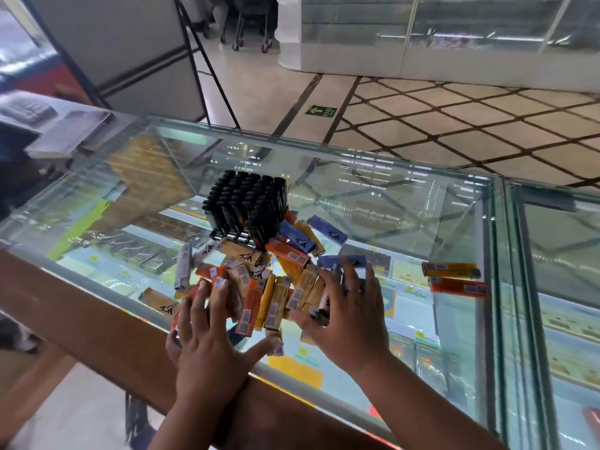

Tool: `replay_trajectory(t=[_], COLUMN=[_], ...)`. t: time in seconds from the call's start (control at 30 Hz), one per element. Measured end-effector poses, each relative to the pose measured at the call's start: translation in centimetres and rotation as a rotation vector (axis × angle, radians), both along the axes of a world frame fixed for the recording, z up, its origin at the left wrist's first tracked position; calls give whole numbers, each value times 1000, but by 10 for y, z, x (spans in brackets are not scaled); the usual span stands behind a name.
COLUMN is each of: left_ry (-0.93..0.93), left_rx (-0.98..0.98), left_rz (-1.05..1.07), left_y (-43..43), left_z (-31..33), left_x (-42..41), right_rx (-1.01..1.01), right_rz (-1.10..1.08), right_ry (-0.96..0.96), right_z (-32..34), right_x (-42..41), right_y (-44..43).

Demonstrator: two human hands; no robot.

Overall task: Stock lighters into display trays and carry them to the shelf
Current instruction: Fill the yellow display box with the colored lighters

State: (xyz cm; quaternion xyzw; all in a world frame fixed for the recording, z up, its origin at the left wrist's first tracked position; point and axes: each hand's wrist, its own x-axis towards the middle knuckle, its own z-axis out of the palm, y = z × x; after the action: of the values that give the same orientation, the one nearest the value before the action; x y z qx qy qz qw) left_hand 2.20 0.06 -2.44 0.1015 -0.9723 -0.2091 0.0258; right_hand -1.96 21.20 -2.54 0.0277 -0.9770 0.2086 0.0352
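A heap of loose lighters (276,293), orange, yellow, tan and blue, lies on the glass counter (406,196). Behind the heap stands a black display tray (246,206) filled with black-topped lighters. My left hand (207,339) lies flat on the heap's left side, fingers spread and straight. My right hand (350,310) covers the heap's right side, its fingers bent over a few lighters. Two more lighters, a yellow one (451,268) and a red one (461,288), lie apart at the right.
A brown wooden ledge (97,319) borders the counter's near edge. Goods show through the glass below. A second glass case (558,254) adjoins on the right. A blurred box and keypad (68,131) sit at the far left. Tiled floor lies beyond.
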Motion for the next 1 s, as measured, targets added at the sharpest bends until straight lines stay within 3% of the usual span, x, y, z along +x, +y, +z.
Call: replay_trajectory(t=[0.1,0.23,0.4,0.6,1.0], left_ry=[39,84,42,-21,11], left_rx=[9,1,-57,-66,-56], left_rz=[-12,5,6,-69,-202], left_y=[-4,-19,-30,-29,-34], left_z=[0,-1,-6,-7,-6], left_x=[1,13,14,3,7], right_rx=[-167,-7,243,61,105], right_rz=[29,-95,-279,-166,-133], right_ry=[40,257,29,-17,-122], right_z=[3,8,-2,-4,4], right_x=[3,3,-4,7,18], right_y=[15,83,153,97,5])
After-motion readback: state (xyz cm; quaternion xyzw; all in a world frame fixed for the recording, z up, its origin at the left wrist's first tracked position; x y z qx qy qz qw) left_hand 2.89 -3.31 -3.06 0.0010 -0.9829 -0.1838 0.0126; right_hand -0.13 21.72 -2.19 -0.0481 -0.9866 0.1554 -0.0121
